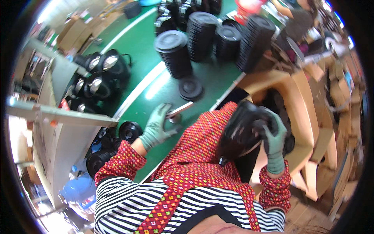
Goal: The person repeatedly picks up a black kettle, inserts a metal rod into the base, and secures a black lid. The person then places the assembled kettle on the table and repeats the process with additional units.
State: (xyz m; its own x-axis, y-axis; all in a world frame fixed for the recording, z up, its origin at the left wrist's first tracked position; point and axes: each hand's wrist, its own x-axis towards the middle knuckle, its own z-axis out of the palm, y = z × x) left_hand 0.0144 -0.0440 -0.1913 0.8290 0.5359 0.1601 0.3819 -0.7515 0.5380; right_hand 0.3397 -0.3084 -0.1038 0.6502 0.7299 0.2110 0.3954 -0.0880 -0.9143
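My right hand (274, 138), in a grey-green glove, grips a glossy black rounded vessel (239, 132) by its upper end, tilted against my red patterned apron (194, 136). A small fitting sticks out at the vessel's lower end (223, 160). Over the green table (212, 80), my left hand (159, 124), gloved alike, has its fingers and thumb spread. Beside those fingers is a pale, slim stick-like tool (181, 109), with a small round shiny piece (175, 118) under it; their exact kind is blurred. A black round lid (190, 88) lies just beyond.
Tall stacks of black lids (175, 54) stand farther back on the table. Black vessels with shiny tops (103, 74) crowd the left side, behind a pale rail (58, 113). An open cardboard box (302, 105) holding dark items stands at my right. Another person (298, 19) is at the far right.
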